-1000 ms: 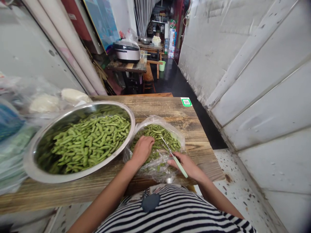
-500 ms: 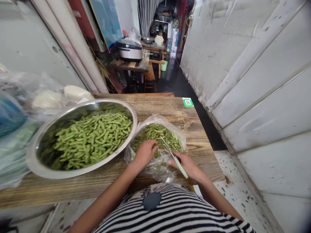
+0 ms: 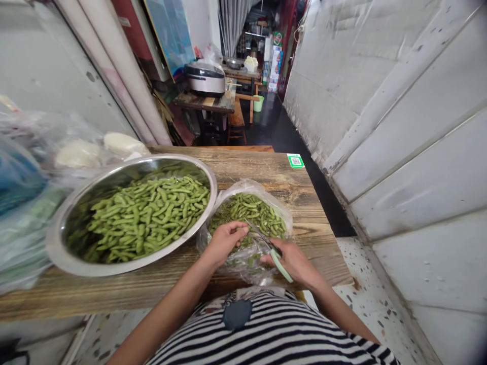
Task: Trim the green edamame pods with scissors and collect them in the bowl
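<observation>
My right hand (image 3: 292, 261) grips scissors (image 3: 280, 266) with pale green handles, their blades slanting up and left over a clear plastic bag (image 3: 283, 203). Inside the bag lie green soybean pods (image 3: 262, 210). My left hand (image 3: 224, 246) hovers above the bag's left side, thumb and fingers pinched beside the blade tips. Whatever the pinch holds is too small or hidden to make out. Left of the bag stands a wide steel basin (image 3: 55, 243) with a big heap of pods (image 3: 148, 218) in it.
Bag and basin rest on a wooden table (image 3: 304, 195) with a green code sticker (image 3: 296, 161) at its far right corner. Plastic bags (image 3: 23, 223) crowd the left end. A white wall (image 3: 411, 192) runs along the right; a rice cooker (image 3: 205, 78) stands on a table beyond.
My left hand has risen slightly, its fingertips now pinched at the scissor tips. The scissor blades have swung a little to the left, and their handles have shifted apart.
</observation>
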